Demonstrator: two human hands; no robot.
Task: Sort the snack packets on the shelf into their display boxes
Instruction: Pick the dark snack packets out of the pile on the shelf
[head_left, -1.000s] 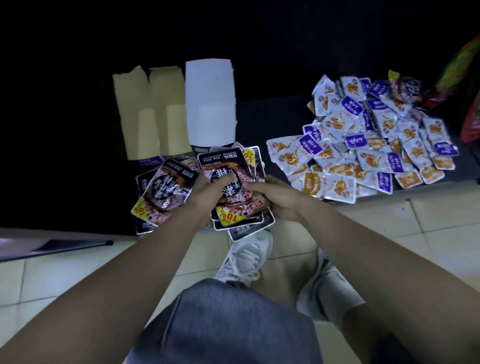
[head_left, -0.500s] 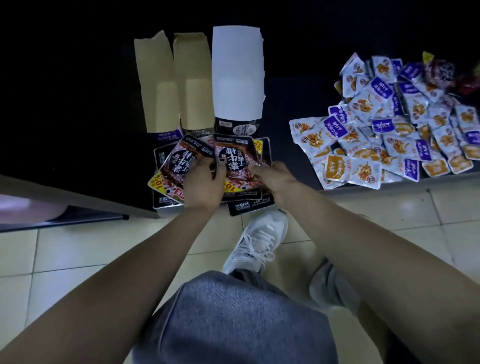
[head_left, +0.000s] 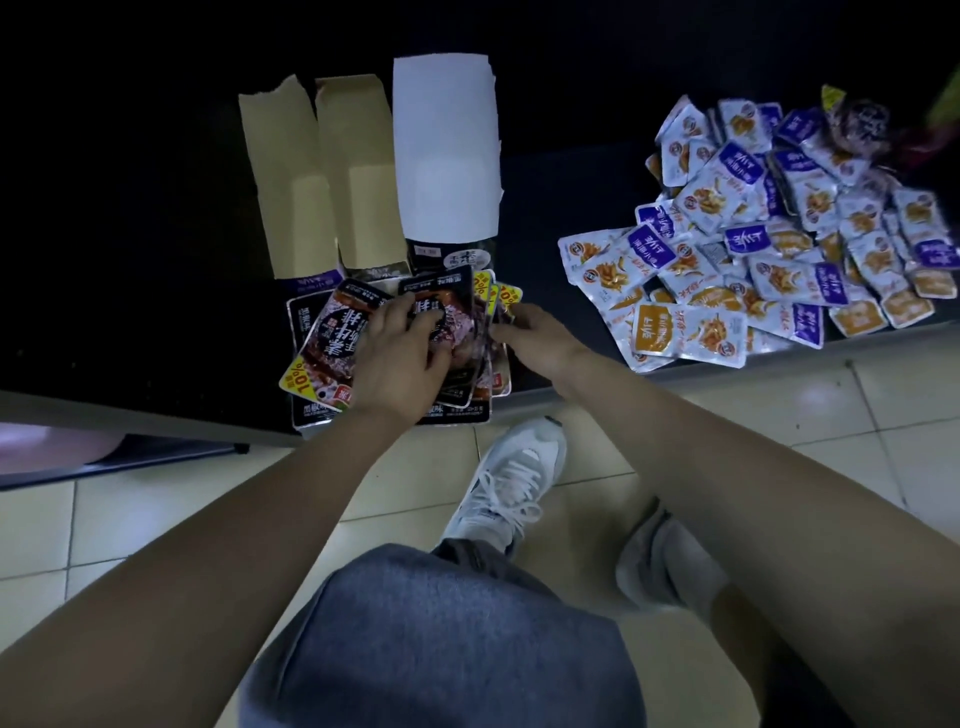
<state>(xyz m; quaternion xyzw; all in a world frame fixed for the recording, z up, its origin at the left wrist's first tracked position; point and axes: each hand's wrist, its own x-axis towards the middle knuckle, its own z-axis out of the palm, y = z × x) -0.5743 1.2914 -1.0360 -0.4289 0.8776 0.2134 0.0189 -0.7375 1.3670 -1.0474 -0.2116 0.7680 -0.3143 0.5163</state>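
The dark packets (head_left: 332, 345) lie in a loose, fanned stack at the front edge of the shelf (head_left: 156, 312), directly under both hands. The left hand (head_left: 400, 358) rests palm down on top of them, fingers spread and lightly bent, pressing and not gripping. The right hand (head_left: 530, 332) comes in from the side, and its fingertips pinch the stack's right edge.

The display boxes (head_left: 358, 176) stand just behind the stack, touching or nearly touching its far end. Their long axes run straight away from the person, and their flaps are open. The box with the white flap (head_left: 444, 150) sits straight beyond the gap between the two hands, so I judge it the likely home for these packets. The move would then be a short push or lift forward, with no sideways carry. The two brown-flapped boxes are more to the left hand's side.

The pile of pale and purple packets (head_left: 753, 249) lies well apart to the right on the same shelf, nearer the right hand, and is unsorted.
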